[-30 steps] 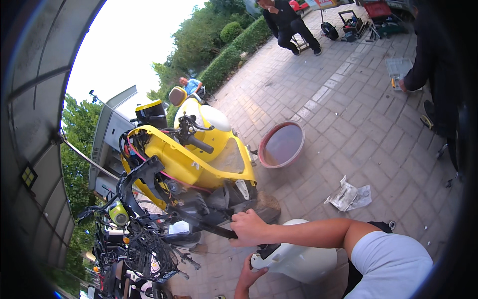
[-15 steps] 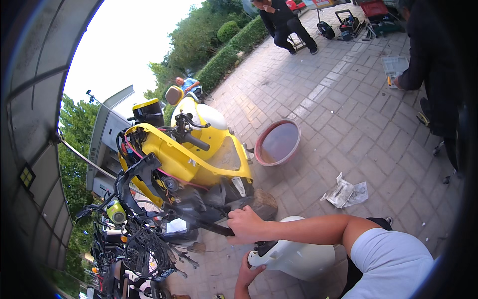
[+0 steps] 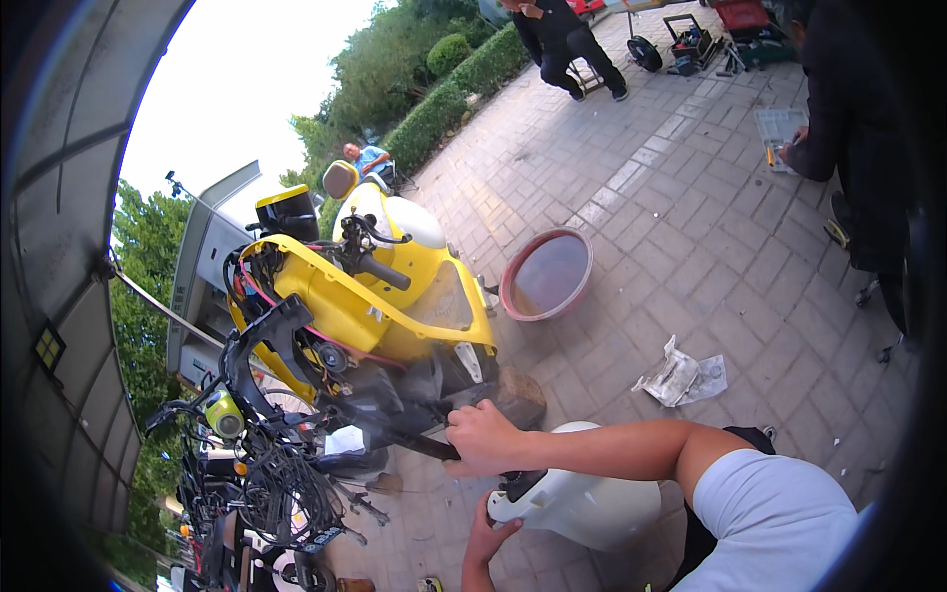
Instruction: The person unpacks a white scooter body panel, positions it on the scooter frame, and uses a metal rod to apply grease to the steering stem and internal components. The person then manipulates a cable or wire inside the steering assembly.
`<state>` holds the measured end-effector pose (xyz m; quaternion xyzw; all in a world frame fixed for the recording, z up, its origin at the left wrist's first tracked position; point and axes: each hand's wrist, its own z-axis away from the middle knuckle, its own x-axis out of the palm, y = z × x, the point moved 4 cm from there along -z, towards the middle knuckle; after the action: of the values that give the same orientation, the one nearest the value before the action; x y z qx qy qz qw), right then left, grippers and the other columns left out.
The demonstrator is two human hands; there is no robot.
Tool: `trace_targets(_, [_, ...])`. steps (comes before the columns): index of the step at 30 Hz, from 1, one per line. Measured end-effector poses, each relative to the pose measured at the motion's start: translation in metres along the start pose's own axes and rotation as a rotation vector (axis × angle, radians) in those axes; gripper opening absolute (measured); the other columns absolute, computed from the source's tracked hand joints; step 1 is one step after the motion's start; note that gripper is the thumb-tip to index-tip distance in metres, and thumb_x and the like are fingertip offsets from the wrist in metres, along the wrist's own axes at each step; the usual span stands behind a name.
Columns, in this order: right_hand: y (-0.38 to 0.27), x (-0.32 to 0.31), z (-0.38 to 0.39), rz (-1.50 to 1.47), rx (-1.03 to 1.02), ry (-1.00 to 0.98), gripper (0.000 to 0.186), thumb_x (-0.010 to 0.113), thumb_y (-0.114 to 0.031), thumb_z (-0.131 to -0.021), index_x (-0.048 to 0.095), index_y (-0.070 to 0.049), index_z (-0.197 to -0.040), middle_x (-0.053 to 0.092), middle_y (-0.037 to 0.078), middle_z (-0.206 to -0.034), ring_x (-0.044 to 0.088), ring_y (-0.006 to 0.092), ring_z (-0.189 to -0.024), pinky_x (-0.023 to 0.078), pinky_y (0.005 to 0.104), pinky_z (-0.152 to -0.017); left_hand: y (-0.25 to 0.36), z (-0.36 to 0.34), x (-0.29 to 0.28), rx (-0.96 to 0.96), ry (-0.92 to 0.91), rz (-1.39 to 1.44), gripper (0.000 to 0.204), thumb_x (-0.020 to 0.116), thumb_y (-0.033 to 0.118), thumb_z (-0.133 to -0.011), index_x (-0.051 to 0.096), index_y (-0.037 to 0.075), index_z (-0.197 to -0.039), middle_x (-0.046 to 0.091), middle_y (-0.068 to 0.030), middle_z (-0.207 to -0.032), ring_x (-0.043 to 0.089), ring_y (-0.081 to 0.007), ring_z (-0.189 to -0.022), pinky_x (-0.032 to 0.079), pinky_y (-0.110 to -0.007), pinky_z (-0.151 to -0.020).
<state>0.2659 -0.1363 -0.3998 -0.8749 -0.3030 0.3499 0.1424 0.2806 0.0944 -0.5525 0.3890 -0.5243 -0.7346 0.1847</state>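
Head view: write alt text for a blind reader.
The person's right hand grips a dark bar under a tipped yellow scooter, while the left hand steadies a white body panel. A red basin sits on the paving behind.

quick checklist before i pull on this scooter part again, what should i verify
1. Grip on the dark rod: the right hand is closed around the dark rod under the yellow scooter. Ok.
2. White panel steadied: the left hand touches the white panel from below. Ok.
3. Scooter stable: its stand or support is hidden. Cannot tell.
4. Loose cables clear of the pull: a tangle of black cables hangs close beside the rod. Not ok.
5. Ground clear: a red basin and crumpled paper lie on the paving, apart from the hands. Ok.
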Motion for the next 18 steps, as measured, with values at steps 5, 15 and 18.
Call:
trace_targets(5, [0.002, 0.001, 0.000, -0.010, 0.005, 0.002, 0.036, 0.071, -0.041, -0.068, 0.067, -0.005, -0.071, 0.058, 0.008, -0.079, 0.060, 0.0253, -0.082, 0.039, 0.0386, -0.071, -0.003, 0.000, -0.001, -0.005, 0.020, -0.008, 0.091, 0.086, 0.012, -0.071, 0.032, 0.000, -0.143, 0.050, -0.0119, -0.131, 0.051, -0.0220, -0.120, 0.044, -0.037, -0.102])
trace_targets(15, [0.007, 0.003, -0.006, -0.012, -0.010, 0.039, 0.032, 0.072, -0.039, -0.067, 0.064, -0.007, -0.067, 0.057, 0.009, -0.080, 0.059, 0.0278, -0.082, 0.041, 0.0400, -0.071, -0.002, -0.003, -0.002, -0.036, 0.014, -0.017, 0.095, 0.087, 0.016, -0.071, 0.029, 0.002, -0.146, 0.046, -0.0114, -0.134, 0.047, -0.0228, -0.125, 0.041, -0.039, -0.106])
trace_targets(18, [0.013, 0.005, -0.007, -0.022, 0.004, 0.023, 0.030, 0.072, -0.037, -0.066, 0.064, -0.008, -0.068, 0.055, 0.008, -0.079, 0.058, 0.0277, -0.083, 0.040, 0.0404, -0.072, 0.004, -0.003, 0.005, -0.025, 0.041, 0.017, 0.096, 0.086, 0.020, -0.072, 0.028, 0.004, -0.147, 0.045, -0.0113, -0.137, 0.045, -0.0243, -0.128, 0.039, -0.041, -0.108])
